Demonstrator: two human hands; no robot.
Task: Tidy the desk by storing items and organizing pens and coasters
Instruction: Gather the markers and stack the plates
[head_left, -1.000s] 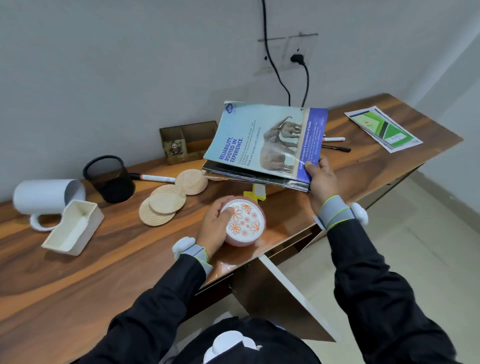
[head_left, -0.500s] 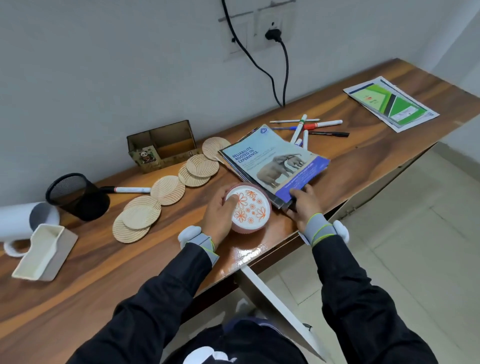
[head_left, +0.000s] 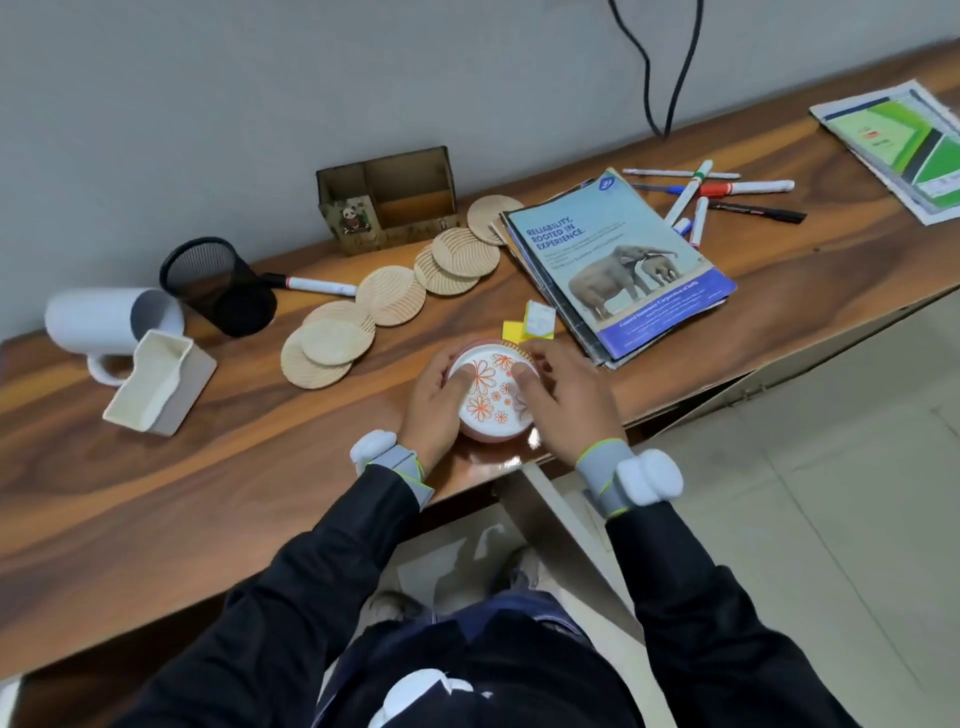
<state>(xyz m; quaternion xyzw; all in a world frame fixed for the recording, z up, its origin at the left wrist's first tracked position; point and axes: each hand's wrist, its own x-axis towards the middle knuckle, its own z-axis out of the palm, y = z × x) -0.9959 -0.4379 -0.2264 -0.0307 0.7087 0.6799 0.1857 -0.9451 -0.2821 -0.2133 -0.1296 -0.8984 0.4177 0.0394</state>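
Round box (head_left: 491, 397): set near the desk's front edge, just left of the magazines (head_left: 618, 265).
Left hand (head_left: 434, 400): clasped on the box's left side.
Right hand (head_left: 563, 397): clasped on the right side, fingers on the lid.
Handling: a level lift with both hands is advised.
Clearance: desk edge (head_left: 519, 465) close; sticky notes (head_left: 530, 325) just behind; open drawer below.

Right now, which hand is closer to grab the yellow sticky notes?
Probably the right hand. Both hands hold the floral tin, but its fingertips sit just below the sticky notes; the left hand is farther.
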